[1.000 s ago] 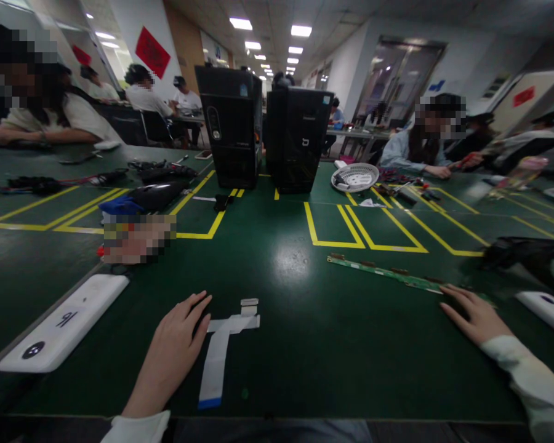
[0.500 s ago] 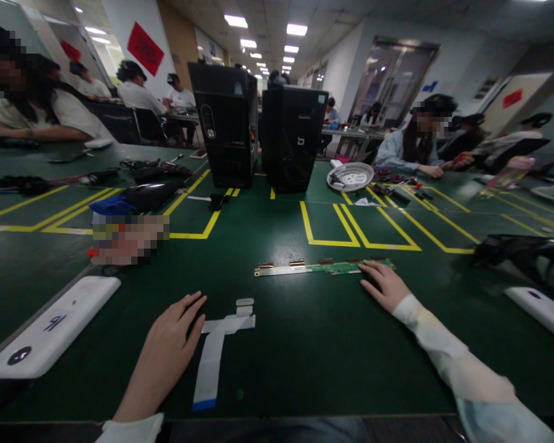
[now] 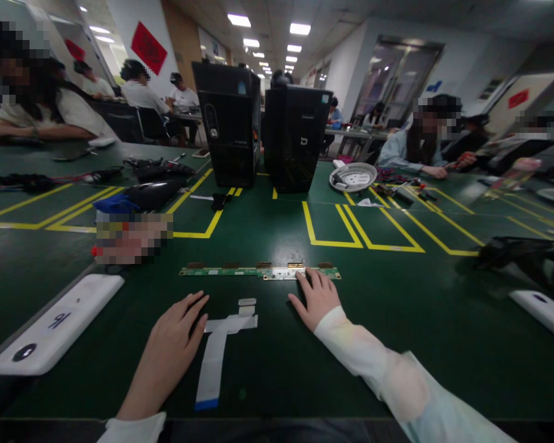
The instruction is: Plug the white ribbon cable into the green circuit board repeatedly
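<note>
Right hand (image 3: 317, 299): flat on the green tabletop (image 3: 277, 363), grip open and grasping nothing, fingertips touching the right end of a long narrow circuit board (image 3: 258, 271). The board lies flat, running leftward from those fingertips.

Left hand (image 3: 173, 335): flat, grip open, empty, fingertips touching a white ribbon cable (image 3: 215, 357) lying just right of it.

White oblong device (image 3: 55, 332): well left of the left hand. Two black computer towers (image 3: 263, 123): far beyond both hands.

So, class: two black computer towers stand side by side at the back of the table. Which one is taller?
The left tower. Its top edge sits higher than the right tower beside it, though both stand on the same green table.
</note>
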The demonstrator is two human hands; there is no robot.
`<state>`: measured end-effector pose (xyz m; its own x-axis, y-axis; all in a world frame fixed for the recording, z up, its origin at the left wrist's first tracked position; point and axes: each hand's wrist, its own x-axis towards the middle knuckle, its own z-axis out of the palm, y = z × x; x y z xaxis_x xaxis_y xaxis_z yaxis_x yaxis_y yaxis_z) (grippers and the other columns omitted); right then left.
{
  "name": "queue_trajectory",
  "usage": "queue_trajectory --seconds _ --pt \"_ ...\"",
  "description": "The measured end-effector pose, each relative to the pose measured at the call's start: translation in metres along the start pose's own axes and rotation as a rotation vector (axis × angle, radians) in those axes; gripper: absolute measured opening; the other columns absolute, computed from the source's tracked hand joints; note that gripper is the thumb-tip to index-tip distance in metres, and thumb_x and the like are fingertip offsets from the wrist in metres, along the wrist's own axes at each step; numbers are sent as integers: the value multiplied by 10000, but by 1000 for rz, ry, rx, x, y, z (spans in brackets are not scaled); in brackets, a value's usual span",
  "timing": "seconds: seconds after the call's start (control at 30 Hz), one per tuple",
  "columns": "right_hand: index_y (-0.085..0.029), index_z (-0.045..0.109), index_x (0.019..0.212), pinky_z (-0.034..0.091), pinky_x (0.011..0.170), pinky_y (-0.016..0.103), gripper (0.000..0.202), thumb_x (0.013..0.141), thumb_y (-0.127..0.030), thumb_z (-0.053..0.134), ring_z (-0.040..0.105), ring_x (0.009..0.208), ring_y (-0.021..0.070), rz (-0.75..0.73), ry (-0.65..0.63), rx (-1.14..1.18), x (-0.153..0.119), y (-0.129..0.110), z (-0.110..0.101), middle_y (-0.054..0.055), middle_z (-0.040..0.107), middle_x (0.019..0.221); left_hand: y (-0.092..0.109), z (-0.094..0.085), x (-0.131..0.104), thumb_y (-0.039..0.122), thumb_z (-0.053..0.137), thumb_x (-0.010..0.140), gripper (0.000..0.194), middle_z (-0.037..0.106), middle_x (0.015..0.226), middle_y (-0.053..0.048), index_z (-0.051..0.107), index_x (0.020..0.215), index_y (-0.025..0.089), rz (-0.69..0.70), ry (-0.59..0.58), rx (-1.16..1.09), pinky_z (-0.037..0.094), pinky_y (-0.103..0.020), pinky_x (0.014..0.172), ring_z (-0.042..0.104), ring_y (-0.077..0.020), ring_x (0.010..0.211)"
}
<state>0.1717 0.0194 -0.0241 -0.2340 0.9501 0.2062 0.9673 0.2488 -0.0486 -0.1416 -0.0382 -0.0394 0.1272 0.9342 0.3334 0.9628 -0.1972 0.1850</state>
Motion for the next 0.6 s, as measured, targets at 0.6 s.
queue_trajectory --seconds 0.6 --pt "-174 536 1276 389 1064 492 374 974 -335 384 424 1300 251 -577 179 338 28 71 9 155 509 1349 2 -1 0 427 365 940 490 559 1353 -139 562 1295 153 -2 -17 10 438 -504 1025 528 -300 1233"
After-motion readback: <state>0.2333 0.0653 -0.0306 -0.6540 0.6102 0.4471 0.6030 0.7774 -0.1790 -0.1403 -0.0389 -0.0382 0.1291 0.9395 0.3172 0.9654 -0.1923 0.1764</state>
